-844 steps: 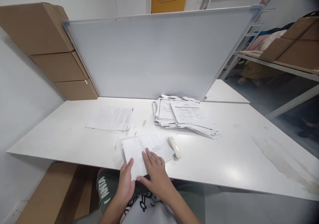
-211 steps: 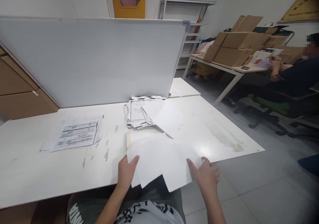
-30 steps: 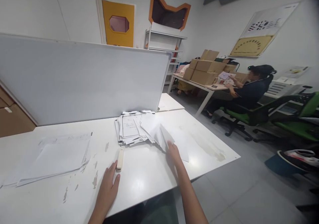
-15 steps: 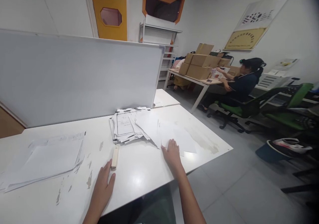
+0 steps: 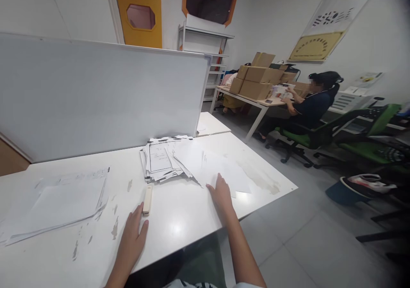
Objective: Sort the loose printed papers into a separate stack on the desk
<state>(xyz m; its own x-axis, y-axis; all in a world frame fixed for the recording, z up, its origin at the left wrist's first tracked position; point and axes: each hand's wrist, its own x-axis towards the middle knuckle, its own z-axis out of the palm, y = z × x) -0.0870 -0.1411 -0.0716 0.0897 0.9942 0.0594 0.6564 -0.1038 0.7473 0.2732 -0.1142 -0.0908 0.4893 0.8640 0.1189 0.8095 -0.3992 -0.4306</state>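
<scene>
My left hand rests on the white table, fingers stretched and thumb apart. Its fingertips are at the near end of a slim cream-coloured stapler; whether they touch it I cannot tell. Farther right, my right hand lies with its fingers extended at the near edge of some loose white sheets, gripping nothing visible. To the left of those sheets, partly overlapped by them, is an untidy pile of printed papers. Another stack of papers lies flat at the left of the table.
A whiteboard stands along the table's back edge. Beyond it are a metal shelf and cardboard boxes on another table, where a person sits on a green chair. A blue bin stands on the floor at right.
The view has shifted slightly. My right hand's fingers have drawn together a little on the paper's edge; my left hand stays beside the stapler. The seated person's hand has moved.
</scene>
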